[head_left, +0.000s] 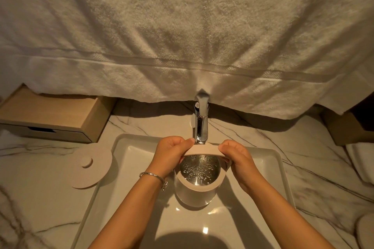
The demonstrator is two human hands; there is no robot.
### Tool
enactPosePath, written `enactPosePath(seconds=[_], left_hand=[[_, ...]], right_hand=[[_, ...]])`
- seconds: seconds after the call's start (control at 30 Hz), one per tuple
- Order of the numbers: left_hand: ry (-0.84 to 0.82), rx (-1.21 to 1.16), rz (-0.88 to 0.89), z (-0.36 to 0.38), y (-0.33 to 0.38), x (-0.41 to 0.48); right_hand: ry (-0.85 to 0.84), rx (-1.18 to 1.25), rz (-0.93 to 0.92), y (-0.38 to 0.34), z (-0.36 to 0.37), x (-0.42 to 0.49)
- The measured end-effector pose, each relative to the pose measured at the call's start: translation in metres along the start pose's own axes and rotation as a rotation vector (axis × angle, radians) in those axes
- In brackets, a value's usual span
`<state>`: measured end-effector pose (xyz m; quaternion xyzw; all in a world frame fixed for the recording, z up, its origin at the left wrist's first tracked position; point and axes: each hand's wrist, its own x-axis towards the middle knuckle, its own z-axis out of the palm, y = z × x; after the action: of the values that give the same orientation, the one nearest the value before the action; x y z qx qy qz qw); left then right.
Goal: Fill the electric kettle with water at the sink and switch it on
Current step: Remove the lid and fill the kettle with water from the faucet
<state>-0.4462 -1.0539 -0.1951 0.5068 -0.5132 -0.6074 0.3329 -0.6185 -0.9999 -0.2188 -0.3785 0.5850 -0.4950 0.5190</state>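
Two hands hold an open electric kettle under a running faucet, over the sink.

Head view: left hand and right hand each grip the kettle's rim, tilting it toward the spout; water bubbles inside. Its lid lies on the marble tabletop, left. Rigid and probably wet, the kettle will likely grow heavy; a body or handle grip seems safest.
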Motion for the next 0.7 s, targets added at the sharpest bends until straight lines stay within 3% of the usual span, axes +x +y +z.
enactPosePath(seconds=[0.7], left_hand=[[0.007,-0.03,-0.043,-0.0005,-0.0031,0.0014]], right_hand=[[-0.001,-0.016,-0.004,0.0032,0.0006,0.0015]])
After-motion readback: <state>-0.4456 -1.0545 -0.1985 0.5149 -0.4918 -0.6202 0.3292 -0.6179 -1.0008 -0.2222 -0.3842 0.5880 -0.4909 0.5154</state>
